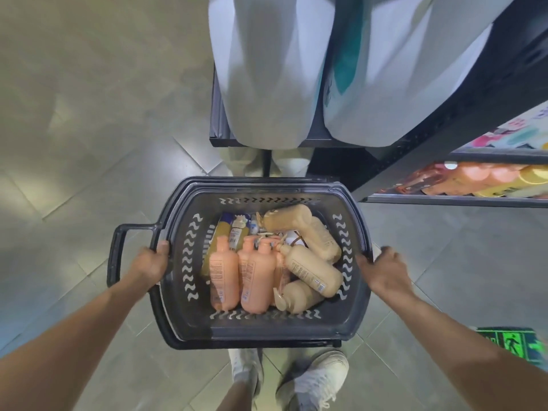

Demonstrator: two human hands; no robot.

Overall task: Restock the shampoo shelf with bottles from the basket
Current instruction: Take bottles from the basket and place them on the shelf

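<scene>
Both hands grip the dark basket (pixel 267 336) above the tiled floor (pixel 89 143): the left hand (pixel 151 261) curls over its left rim beside the side handle (pixel 114 253), and the right hand (pixel 385 268) curls over its right rim. Several peach bottles (pixel 224 277) and beige bottles (pixel 314 269) lie jumbled inside, and the shampoo shelf (pixel 444 201) at far right holds orange and yellow bottles (pixel 480 176).
</scene>
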